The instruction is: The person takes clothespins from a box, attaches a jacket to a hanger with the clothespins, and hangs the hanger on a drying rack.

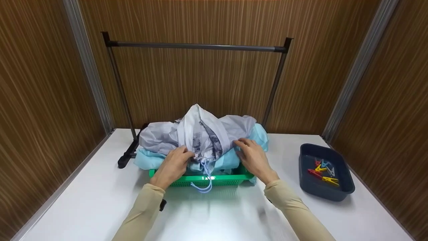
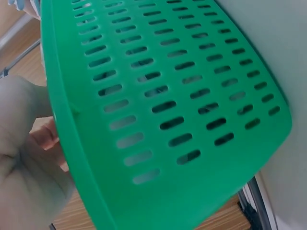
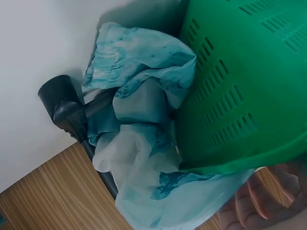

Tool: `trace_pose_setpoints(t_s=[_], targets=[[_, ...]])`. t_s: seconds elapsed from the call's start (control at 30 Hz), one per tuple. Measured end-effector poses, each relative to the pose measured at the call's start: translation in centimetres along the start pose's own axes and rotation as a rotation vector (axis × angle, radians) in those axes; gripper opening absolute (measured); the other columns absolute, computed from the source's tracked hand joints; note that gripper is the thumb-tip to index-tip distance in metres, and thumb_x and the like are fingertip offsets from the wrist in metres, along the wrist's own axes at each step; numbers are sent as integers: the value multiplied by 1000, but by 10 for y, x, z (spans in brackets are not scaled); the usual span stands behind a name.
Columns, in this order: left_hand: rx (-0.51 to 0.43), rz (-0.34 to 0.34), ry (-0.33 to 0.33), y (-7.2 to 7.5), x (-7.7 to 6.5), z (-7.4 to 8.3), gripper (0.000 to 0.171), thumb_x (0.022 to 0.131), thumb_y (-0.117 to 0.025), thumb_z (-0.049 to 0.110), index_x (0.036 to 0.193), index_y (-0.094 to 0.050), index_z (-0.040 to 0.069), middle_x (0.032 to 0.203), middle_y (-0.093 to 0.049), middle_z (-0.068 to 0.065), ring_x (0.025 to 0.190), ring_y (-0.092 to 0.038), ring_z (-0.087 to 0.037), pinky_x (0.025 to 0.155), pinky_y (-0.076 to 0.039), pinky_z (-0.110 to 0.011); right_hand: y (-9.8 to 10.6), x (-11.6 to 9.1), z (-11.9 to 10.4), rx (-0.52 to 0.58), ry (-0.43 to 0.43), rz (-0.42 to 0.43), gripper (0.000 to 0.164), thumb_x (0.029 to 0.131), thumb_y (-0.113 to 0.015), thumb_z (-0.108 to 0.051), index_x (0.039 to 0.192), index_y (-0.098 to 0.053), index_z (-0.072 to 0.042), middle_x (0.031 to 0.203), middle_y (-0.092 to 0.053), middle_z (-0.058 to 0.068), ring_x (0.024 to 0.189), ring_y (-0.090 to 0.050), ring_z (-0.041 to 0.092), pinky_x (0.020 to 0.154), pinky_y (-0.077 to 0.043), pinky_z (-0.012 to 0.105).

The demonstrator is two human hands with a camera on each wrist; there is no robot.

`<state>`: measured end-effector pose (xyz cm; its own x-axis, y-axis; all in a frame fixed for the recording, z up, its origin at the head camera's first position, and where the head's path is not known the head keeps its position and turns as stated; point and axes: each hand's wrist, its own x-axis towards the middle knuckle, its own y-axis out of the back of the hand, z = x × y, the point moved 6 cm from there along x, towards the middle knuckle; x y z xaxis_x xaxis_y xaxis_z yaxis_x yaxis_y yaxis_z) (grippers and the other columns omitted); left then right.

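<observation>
In the head view, a light grey garment (image 1: 160,137) with a pale blue drawstring (image 1: 206,189) lies in a peaked heap. Beneath it are light blue clothes (image 1: 227,159), piled over a green plastic basket (image 1: 214,180). My left hand (image 1: 172,166) is at the grey garment's front edge, left of the drawstring; its fingertips are hidden by the basket rim in the left wrist view. My right hand (image 1: 254,159) touches the garment's right side with loosely bent fingers, thumb apart. A blue-and-white cloth (image 3: 144,163) hangs over the basket's side in the right wrist view.
A dark metal rack (image 1: 197,46) with a crossbar stands behind the basket, one black foot (image 1: 125,160) at the left. A dark blue tray (image 1: 324,194) at the right holds several coloured clothes pegs (image 1: 321,170). Wood-grain panels (image 1: 197,20) enclose the white table (image 1: 83,204).
</observation>
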<state>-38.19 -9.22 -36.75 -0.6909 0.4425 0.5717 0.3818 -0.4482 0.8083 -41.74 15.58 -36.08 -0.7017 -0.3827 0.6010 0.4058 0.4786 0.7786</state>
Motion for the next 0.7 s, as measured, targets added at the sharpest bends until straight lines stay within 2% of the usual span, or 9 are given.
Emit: trace_pose_setpoints(t_s=[0.2,0.3,0.43,0.53,0.7], targets=[[36,-11,-33,1,2,-2,23,79,-63,-2,98,-65,12,86,-56,0,82,-53,-19,75,-42,-38,-10,6,3,-25,-1,-44,34,89,-58,-16,123,-56,-13,124,-53,8,109,-48,29,92,-37,49],[51,-12,-19,2,2,-4,25,79,-62,-3,98,-66,13,86,-56,0,80,-53,-18,73,-43,-37,-15,8,5,-12,-23,-70,32,90,-57,-16,122,-57,-14,123,-53,7,109,-48,29,92,-37,49],[-16,2,34,7,5,-9,23,83,-62,1,101,-67,15,87,-54,2,79,-50,-15,74,-41,-34,-16,11,8,22,-44,-74,31,90,-56,-15,121,-57,-14,121,-53,6,109,-48,27,92,-38,48],[-95,60,68,14,8,-11,22,86,-60,4,103,-68,16,89,-57,3,83,-51,-15,79,-41,-35,-14,16,10,42,-47,-51,31,91,-55,-14,121,-56,-15,120,-53,5,108,-49,26,92,-38,47],[-170,198,72,29,20,-12,24,85,-60,1,104,-67,15,95,-62,1,90,-56,-15,84,-44,-35,-7,30,15,49,-64,-6,29,91,-55,-11,120,-57,-15,118,-54,6,107,-50,26,90,-39,46]])
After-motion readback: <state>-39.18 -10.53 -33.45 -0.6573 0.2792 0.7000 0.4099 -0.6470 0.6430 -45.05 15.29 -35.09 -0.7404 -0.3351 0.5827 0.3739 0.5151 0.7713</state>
